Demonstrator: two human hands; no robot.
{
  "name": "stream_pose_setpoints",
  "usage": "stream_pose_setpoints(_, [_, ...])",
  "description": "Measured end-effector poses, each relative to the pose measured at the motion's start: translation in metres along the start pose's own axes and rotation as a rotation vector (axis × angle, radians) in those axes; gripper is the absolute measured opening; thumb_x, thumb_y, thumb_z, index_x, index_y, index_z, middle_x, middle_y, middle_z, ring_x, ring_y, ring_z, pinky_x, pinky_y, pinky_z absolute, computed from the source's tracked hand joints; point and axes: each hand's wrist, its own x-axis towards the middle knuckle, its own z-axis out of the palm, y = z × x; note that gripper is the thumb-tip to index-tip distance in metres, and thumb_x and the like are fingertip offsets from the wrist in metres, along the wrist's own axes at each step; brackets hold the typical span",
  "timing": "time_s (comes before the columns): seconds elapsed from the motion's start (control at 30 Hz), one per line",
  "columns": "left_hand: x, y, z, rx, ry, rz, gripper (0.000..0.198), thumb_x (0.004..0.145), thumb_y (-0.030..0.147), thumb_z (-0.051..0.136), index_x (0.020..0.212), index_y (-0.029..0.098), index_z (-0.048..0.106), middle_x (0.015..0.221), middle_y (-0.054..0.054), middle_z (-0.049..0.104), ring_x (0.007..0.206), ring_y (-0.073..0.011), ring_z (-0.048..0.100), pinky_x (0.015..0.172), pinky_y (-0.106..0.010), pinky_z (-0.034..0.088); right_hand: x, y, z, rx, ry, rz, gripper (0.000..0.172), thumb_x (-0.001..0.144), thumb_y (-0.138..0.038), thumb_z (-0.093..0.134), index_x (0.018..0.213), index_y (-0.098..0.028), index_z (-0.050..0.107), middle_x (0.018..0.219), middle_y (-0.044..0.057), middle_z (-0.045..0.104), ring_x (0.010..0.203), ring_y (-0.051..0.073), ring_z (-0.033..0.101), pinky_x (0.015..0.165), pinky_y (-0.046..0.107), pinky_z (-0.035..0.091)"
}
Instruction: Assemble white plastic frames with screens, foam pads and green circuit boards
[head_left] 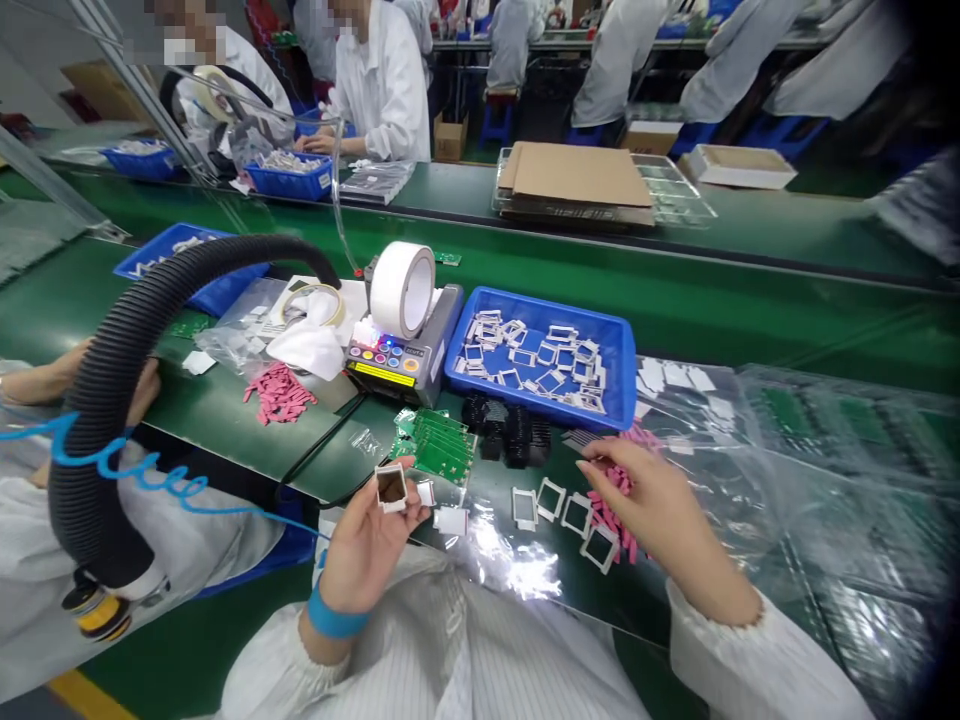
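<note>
My left hand [375, 540], with a blue band at the wrist, holds a small white frame [391, 487] between thumb and fingers. My right hand [649, 495] reaches over a heap of pink strips [613, 500]; its thumb and forefinger are near each other, and whether something is between them is too small to tell. Several white frames [577, 514] lie in a row on the green table just left of that heap. Small white pieces [451, 521] rest beside my left hand. Green circuit boards [439, 445] and black parts [516, 430] stand behind, between my hands.
A blue tray [627, 375] of white frames sits behind the black parts. Left of it is a tape dispenser [390, 370] with a white roll [403, 290]. A black hose [112, 370] arches at left, near a co-worker's hand [142, 392]. Clear plastic trays [847, 480] lie at right.
</note>
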Motion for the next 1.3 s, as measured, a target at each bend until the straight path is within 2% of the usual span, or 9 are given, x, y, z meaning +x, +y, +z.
stream_pose_setpoints(0.13, [0.000,-0.002,0.002,0.026,-0.005,-0.013,0.029,0.082,0.034,0.056,0.101,0.017,0.069,0.071,-0.002,0.061,0.067,-0.0136,0.053,0.070,-0.031,0.050,-0.002,0.020,0.007,-0.172,0.021,0.107,0.025,0.084,-0.037,0.045,0.081,-0.021,0.064,0.078,0.006,0.069,0.065,0.022,0.063,0.048,0.029,0.039])
stream_pose_setpoints(0.3, [0.001,-0.004,0.001,0.054,0.010,-0.029,0.028,0.081,0.036,0.057,0.099,0.018,0.069,0.072,-0.002,0.061,0.069,-0.0138,0.054,0.071,-0.032,0.049,0.001,0.024,0.023,-0.260,0.114,0.085,0.027,0.084,-0.041,0.050,0.091,-0.019,0.064,0.091,0.009,0.067,0.072,0.023,0.061,0.051,0.029,0.036])
stream_pose_setpoints(0.47, [-0.002,-0.005,0.002,0.091,-0.109,-0.049,0.031,0.082,0.039,0.059,0.106,0.021,0.067,0.080,-0.002,0.065,0.074,-0.0140,0.057,0.075,-0.032,0.049,0.006,0.024,0.038,-0.245,0.229,0.011,0.032,0.089,-0.043,0.047,0.085,-0.018,0.066,0.086,0.008,0.065,0.073,0.021,0.059,0.053,0.030,0.037])
stream_pose_setpoints(0.7, [-0.008,-0.007,0.010,0.152,-0.349,-0.155,0.038,0.070,0.043,0.072,0.098,0.018,0.070,0.084,-0.007,0.072,0.082,-0.0176,0.064,0.079,-0.031,0.048,-0.007,0.008,0.010,-0.035,0.353,-0.097,0.023,0.090,-0.034,0.049,0.094,-0.022,0.067,0.093,0.005,0.070,0.087,0.022,0.065,0.069,0.035,0.050])
stream_pose_setpoints(0.77, [-0.008,-0.007,0.015,0.150,-0.412,-0.216,0.038,0.068,0.043,0.074,0.096,0.017,0.071,0.094,-0.010,0.073,0.090,-0.0203,0.066,0.086,-0.034,0.047,-0.011,-0.015,-0.001,0.171,0.263,-0.189,0.021,0.090,-0.028,0.050,0.105,-0.025,0.065,0.091,0.004,0.069,0.085,0.020,0.065,0.068,0.033,0.052])
stream_pose_setpoints(0.9, [-0.009,-0.005,0.020,0.139,-0.522,-0.325,0.038,0.066,0.043,0.076,0.091,0.015,0.073,0.123,-0.015,0.064,0.113,-0.0285,0.059,0.101,-0.044,0.040,-0.009,-0.069,-0.013,0.477,-0.194,-0.477,0.029,0.093,-0.020,0.045,0.116,-0.027,0.060,0.084,0.002,0.064,0.077,0.015,0.062,0.062,0.027,0.051])
stream_pose_setpoints(1.03, [-0.014,0.001,0.018,0.108,-0.536,-0.357,0.038,0.063,0.044,0.077,0.085,0.013,0.075,0.098,-0.012,0.071,0.096,-0.0260,0.065,0.099,-0.046,0.043,0.003,-0.099,-0.014,0.469,-0.460,-0.552,0.017,0.093,-0.027,0.048,0.101,-0.024,0.062,0.086,0.003,0.064,0.082,0.016,0.059,0.069,0.029,0.049])
stream_pose_setpoints(1.17, [-0.020,0.006,0.017,0.131,-0.529,-0.372,0.040,0.058,0.044,0.080,0.082,0.012,0.076,0.085,-0.010,0.070,0.091,-0.0238,0.066,0.100,-0.043,0.042,0.012,-0.109,-0.010,0.487,-0.506,-0.629,0.009,0.090,-0.028,0.053,0.091,-0.024,0.061,0.078,0.000,0.062,0.080,0.016,0.057,0.070,0.029,0.048])
stream_pose_setpoints(1.3, [-0.021,0.006,0.019,0.099,-0.485,-0.256,0.036,0.060,0.044,0.079,0.081,0.016,0.075,0.102,-0.010,0.069,0.093,-0.0250,0.065,0.096,-0.044,0.043,0.008,-0.117,0.003,0.509,-0.208,-0.598,0.010,0.087,-0.026,0.059,0.096,-0.022,0.061,0.086,0.003,0.065,0.081,0.016,0.058,0.070,0.031,0.049])
